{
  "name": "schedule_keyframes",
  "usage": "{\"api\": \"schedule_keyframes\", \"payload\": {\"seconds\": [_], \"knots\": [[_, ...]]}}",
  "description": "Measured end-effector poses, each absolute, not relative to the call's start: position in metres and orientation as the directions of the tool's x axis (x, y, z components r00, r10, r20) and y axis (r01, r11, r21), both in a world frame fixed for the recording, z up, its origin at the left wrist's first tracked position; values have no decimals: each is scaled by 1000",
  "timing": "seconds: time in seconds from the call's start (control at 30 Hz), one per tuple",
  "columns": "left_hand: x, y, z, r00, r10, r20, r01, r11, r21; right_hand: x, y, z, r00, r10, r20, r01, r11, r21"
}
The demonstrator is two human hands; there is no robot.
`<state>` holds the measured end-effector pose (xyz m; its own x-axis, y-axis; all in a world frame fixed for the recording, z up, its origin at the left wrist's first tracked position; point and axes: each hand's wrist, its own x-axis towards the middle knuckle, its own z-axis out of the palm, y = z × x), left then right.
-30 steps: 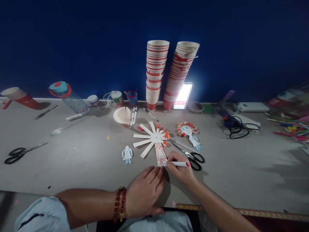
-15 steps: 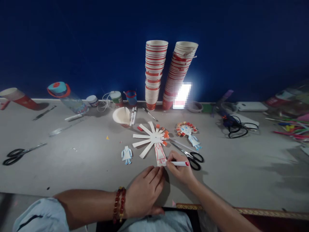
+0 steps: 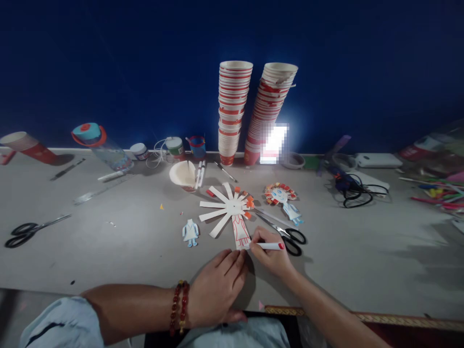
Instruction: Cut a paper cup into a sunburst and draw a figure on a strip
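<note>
My right hand [image 3: 270, 251] grips a white marker with a red end [image 3: 272, 246], its tip at the lower end of a paper strip. That strip belongs to a cut-open paper cup [image 3: 231, 207] fanned out like a flower, and a red dress outline [image 3: 240, 229] is drawn on it. Flat on the table, my left hand [image 3: 219, 285] has its fingers stretched out, the fingertips at the strip's bottom edge. To the left lies a paper dress cutout edged in blue [image 3: 190, 233]. A finished paper doll [image 3: 284, 200] and black-handled scissors [image 3: 288, 235] are on the right.
Two tall stacks of paper cups [image 3: 235, 111] stand at the back by the blue wall. A cut cup [image 3: 182, 174], markers [image 3: 200, 174] and a water bottle [image 3: 103, 145] are further left. More scissors [image 3: 31, 231] lie far left; coiled cable [image 3: 357, 191] lies right.
</note>
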<state>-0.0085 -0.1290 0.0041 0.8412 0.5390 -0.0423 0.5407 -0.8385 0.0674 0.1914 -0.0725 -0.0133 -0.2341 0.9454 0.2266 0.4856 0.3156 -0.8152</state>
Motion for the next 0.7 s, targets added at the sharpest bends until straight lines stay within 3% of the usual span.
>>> {"api": "schedule_keyframes", "payload": {"seconds": [0.7], "knots": [[-8,-130,4,842,539,-39,540,-840,55,192,-73,-11,-278,932,233,428,337,-838]]}}
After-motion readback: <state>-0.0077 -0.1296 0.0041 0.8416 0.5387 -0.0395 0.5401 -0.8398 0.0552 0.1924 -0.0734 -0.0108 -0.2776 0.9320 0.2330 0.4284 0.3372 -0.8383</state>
